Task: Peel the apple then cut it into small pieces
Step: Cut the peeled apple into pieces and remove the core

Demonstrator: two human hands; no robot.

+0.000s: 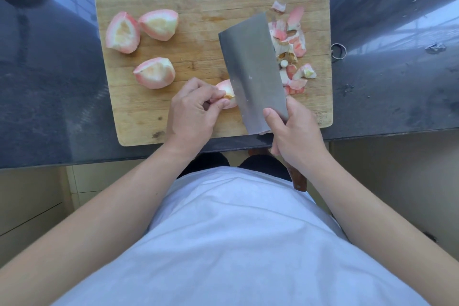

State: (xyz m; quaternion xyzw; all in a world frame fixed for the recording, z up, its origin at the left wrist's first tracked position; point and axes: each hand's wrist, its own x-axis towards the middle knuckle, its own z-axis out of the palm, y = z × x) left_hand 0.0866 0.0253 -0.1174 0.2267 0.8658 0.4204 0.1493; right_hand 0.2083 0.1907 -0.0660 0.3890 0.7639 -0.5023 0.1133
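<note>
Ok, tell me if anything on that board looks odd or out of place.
Nothing is damaged or spilled. The board sits askew on the counter, its near edge overhanging a little. The peel lies heaped at the right, next to the cleaver.

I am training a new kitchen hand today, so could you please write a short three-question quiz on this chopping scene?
1. True or false: the right hand grips the cleaver.
2. How many apple quarters lie free on the cutting board, away from both hands? A) one B) three C) five
3. Fill in: the peel scraps lie on the ____ side of the blade.

Key: 1 true; 2 B, since the fourth apple piece is held by the left hand; 3 right.
</note>
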